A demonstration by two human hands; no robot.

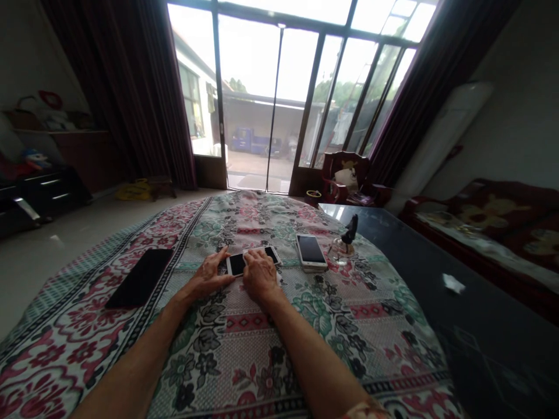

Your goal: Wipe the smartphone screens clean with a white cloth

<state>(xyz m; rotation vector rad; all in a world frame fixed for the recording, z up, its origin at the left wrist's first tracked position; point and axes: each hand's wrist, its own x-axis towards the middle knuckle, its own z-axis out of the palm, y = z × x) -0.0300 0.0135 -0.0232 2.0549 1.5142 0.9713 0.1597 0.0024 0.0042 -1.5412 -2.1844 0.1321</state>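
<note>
A white smartphone (237, 265) with a dark screen lies sideways on the flowered tablecloth (262, 355). My left hand (209, 272) grips its left end, thumb on the near edge and fingers at the far edge. Bent over the middle of the phone, my right hand (261, 276) has its fingers pressed together and covers much of the screen. A bit of white shows beside that palm; whether the hand holds it I cannot tell. Right of it sits a stack of white phones (311, 251), the top one screen up. Beyond stands a clear glass bottle (341, 251) with a black spray head (350, 228).
A large black tablet-like slab (140, 278) lies on the cloth at left. A dark glossy table (393, 244) adjoins on the right, with a crumpled white tissue (453, 284) on it. Wooden seats (493, 215) stand beyond. Glass doors (248, 105) are ahead.
</note>
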